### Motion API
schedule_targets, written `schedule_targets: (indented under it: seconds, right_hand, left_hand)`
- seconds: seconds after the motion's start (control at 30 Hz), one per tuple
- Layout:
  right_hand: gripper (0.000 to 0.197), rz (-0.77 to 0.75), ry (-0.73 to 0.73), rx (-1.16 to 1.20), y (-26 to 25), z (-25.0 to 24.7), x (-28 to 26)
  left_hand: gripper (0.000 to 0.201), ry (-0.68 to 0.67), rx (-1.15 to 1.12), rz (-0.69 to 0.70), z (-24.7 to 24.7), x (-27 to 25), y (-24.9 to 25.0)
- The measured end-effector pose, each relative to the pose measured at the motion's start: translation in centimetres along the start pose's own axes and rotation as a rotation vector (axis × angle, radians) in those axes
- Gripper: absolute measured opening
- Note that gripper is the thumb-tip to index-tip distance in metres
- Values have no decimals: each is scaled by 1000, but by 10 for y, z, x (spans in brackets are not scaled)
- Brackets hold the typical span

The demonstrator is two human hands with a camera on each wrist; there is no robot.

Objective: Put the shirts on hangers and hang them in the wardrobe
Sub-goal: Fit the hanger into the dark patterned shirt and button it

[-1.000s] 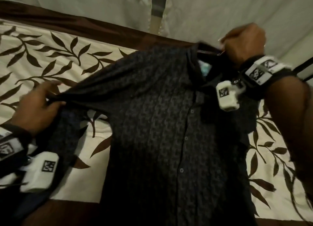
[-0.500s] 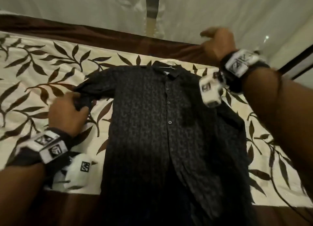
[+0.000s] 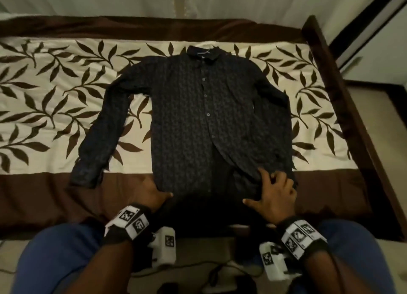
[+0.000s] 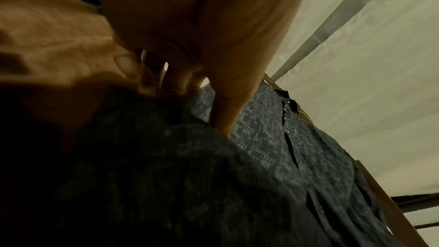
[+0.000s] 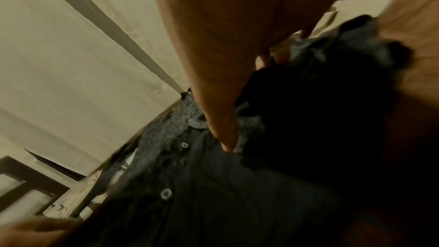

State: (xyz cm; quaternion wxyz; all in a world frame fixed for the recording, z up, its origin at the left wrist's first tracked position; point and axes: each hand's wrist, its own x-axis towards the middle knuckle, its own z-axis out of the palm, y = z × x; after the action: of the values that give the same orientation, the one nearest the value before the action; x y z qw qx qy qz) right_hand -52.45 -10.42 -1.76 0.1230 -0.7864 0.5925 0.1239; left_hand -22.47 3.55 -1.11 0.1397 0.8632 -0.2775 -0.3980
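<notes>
Head cam: dark patterned shirt (image 3: pixel 198 117) lies flat, front up, on the bed w/ the leaf-print cover (image 3: pixel 55 91), collar (image 3: pixel 203 52) at the far side, hem at the near edge by me. Its one sleeve (image 3: pixel 99 135) runs out diagonally, cuff ending on the brown band; the other sleeve is tucked tight along the body. Placket is open at the bottom, one front panel flapped over.

My left hand (image 3: pixel 152 194) sits at the hem corner, thumb on the cloth; the left wrist cam shows fingers (image 4: pixel 173 84) curled down into the fabric, so it's gripping the shirt. My right hand (image 3: pixel 273 192) is spread on the other hem corner, and the right wrist cam shows fabric bunched up against the palm, fingers pinching it.

Around: dark wood bed frame (image 3: pixel 343 117) along one side, pale curtain (image 3: pixel 242 0) behind the bed. Plenty of bare cover on the sleeve side, less by the frame. My blue-clad knees (image 3: pixel 55 256) are right at the near edge.
</notes>
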Motion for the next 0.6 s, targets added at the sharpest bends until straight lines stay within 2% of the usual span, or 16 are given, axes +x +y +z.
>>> schedule_targets:
  seconds: [0.07, 0.1, 0.17, 0.23, 0.27, 0.33, 0.37, 0.43, 0.47, 0.53, 0.6]
  right_hand:
    - [95, 55, 55, 134, 2, 5, -5]
    - [84, 66, 103, 236, 4, 5, -3]
    - [51, 45, 172, 357, 12, 2, 2]
    - [22, -12, 236, 355, 22, -5, 6]
    - [17, -40, 257, 349, 25, -8, 6]
    - [29, -108, 208, 301, 29, -10, 6]
    - [42, -138, 140, 228, 29, -8, 5]
    - [58, -170, 49, 44, 28, -1, 3]
    - [57, -177, 45, -15, 28, 2, 3]
    - [36, -179, 110, -26, 29, 2, 4]
    - [20, -166, 163, 13, 31, -5, 5]
  left_hand:
    - [37, 51, -28, -12, -7, -11, -6]
    - [32, 90, -31, -38, -13, -15, -10]
    - [32, 160, 59, -79, -22, -23, -21]
    - [39, 224, 173, -114, -27, -32, -28]
    - [44, 276, 219, -110, -27, -36, -28]
    - [47, 350, 306, -18, -18, -44, -21]
    - [45, 335, 331, 68, -9, -46, -16]
    - [35, 188, 261, 238, 10, -58, 1]
    - [31, 75, 235, 300, 21, -66, 12]
    - [36, -130, 308, 385, 42, -71, 29]
    - [45, -192, 468, 425, 59, -67, 37]
